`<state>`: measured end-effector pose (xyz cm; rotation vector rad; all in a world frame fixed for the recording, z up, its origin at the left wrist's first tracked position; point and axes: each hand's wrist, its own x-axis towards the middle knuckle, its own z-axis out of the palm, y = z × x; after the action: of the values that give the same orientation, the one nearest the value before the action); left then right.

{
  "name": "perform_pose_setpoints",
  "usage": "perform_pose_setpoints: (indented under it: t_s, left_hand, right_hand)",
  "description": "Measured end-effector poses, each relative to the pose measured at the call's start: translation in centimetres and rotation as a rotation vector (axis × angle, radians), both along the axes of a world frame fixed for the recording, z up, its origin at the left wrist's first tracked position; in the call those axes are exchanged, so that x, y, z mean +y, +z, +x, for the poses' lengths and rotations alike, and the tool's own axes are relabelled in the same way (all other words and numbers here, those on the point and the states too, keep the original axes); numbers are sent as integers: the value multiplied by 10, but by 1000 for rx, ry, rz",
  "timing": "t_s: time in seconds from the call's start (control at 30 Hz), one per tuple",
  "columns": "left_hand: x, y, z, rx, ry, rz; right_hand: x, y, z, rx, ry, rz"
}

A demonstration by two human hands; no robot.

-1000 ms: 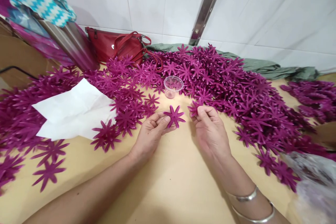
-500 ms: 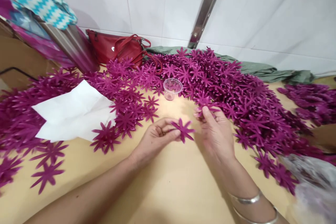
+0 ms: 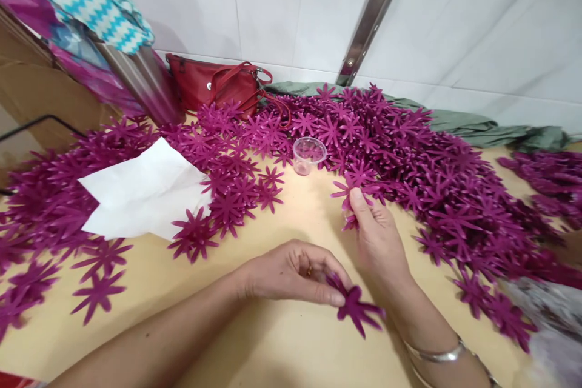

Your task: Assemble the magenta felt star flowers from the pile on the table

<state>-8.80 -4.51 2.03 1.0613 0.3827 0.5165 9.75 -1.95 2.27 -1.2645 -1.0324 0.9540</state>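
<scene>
My left hand (image 3: 295, 273) pinches a purple star-shaped flower cutout (image 3: 357, 309) low over the tan table (image 3: 291, 345), close to my right forearm. My right hand (image 3: 375, 236) is closed on another purple flower piece (image 3: 352, 194) at the near edge of the big heap of purple flowers (image 3: 431, 157). A small clear plastic cup (image 3: 308, 155) stands just beyond my hands, between the two flower spreads.
A white paper sheet (image 3: 143, 197) lies among flowers (image 3: 227, 194) on the left. A red handbag (image 3: 213, 85) sits at the tiled wall, with a green cloth (image 3: 477, 127) behind the heap. A slanted metal bar (image 3: 370, 18) leans on the wall. A plastic bag (image 3: 550, 327) is at the right.
My left hand has carried its flower down and to the right, toward my right forearm. My right hand stays near the heap's edge, still holding its flower. The view shifted slightly.
</scene>
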Motion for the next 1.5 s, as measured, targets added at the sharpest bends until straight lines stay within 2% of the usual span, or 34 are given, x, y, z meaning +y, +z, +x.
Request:
perform_pose_setpoints:
  t_s: [0.13,0.17,0.2,0.27,0.33,0.4,0.53,0.57,0.63,0.7,0.77,0.8,0.87,0.97,1.03,1.1,1.17,1.27,1.33,1.5]
  left_hand:
    - [9,-1,3,-114,560,8]
    - [11,-2,4,-120,653,-2]
    - [12,-3,4,-114,698,-14]
    - [15,-3,5,-81,694,-29]
    - [18,-3,5,-41,700,-26]
    - [22,-4,3,-6,807,17]
    - [34,-6,-10,72,1253,275]
    - [37,-5,-14,106,1351,369]
    - [39,-4,-19,177,1464,559]
    - [36,-2,-20,228,1483,728]
    - [27,-1,-16,223,1444,852]
    - [22,-1,-13,205,1409,888]
    - [8,-2,-5,155,1290,892]
    - [-9,-6,8,119,1034,761]
    - [-12,-6,15,90,933,519]
    - [-8,-6,19,44,921,249]
    - [-1,-6,19,1,955,77]
    - [8,-7,16,-39,982,-17]
    - [9,-9,13,-53,974,-36]
    - [6,-10,12,-47,914,-24]
  right_hand:
    - [0,4,2,-126,141,15]
    - [0,3,1,-143,196,14]
    - [1,3,0,-159,259,6]
    - [0,2,-2,-186,382,-24]
    - [0,1,-3,-176,435,-51]
    - [-1,2,-2,-156,374,-46]
    - [-1,3,-1,-195,111,33]
    - [-2,2,-3,-203,109,59]
    - [-5,1,-10,-200,218,110]
    - [-10,-1,-17,-206,393,156]
    - [-13,-2,-22,-232,496,191]
    - [-13,-3,-22,-235,489,204]
    - [-11,-4,-19,-220,383,203]
    - [-8,-4,-12,-150,129,184]
    - [-8,-3,-9,-148,17,233]
    - [-10,-1,-10,-227,-25,330]
    - [-13,1,-12,-355,-16,432]
    - [-15,1,-16,-526,62,500]
    - [-14,1,-18,-569,114,465]
    - [-11,0,-17,-469,169,358]
